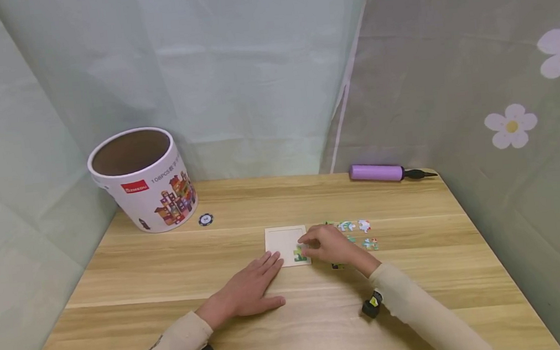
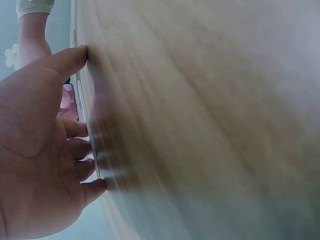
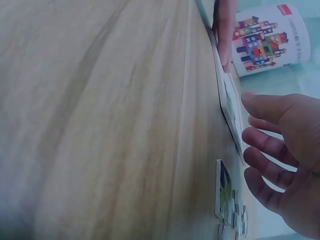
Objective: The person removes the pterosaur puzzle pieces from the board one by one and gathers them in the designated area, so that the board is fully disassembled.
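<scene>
A square, pale wooden puzzle tray (image 1: 281, 241) lies on the table. One green jigsaw piece (image 1: 299, 254) sits in its lower right corner. With fingers straight, my left hand (image 1: 250, 287) rests flat, its fingertips on the tray's lower left edge and its thumb spread on the table. Over the tray's right side is my right hand (image 1: 328, 244), thumb and index finger apart near the green piece. Nothing shows between its loosely bent fingers (image 3: 270, 145) in the right wrist view. Several loose jigsaw pieces (image 1: 370, 244) lie right of the tray, partly hidden by that hand.
A large white printed bucket (image 1: 156, 191) stands at the back left, beside a round poker chip (image 1: 206, 219). Along the back right edge lies a purple hand pump (image 1: 377, 172) with a black nozzle. Hanging cloth (image 1: 261, 76) surrounds the wooden table (image 1: 414, 219) at the back and sides.
</scene>
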Motion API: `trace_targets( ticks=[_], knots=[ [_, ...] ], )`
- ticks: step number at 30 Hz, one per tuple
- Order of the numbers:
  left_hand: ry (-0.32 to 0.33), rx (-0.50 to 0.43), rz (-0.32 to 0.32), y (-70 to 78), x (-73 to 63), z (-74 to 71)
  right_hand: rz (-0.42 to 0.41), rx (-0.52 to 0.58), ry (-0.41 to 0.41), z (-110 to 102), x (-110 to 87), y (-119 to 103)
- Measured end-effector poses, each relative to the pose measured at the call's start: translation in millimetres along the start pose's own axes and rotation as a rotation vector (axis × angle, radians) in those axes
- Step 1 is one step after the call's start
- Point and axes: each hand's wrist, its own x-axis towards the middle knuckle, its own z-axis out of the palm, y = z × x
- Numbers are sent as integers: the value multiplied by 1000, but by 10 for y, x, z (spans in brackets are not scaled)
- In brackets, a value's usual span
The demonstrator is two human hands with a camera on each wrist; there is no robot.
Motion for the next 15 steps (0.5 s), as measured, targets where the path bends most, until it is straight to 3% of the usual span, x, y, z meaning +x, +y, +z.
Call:
trace_targets(
  ticks=[15],
  knots=[
    [-8, 4, 2, 14, 2, -21, -18, -17, -49, 28, 36, 17]
  ],
)
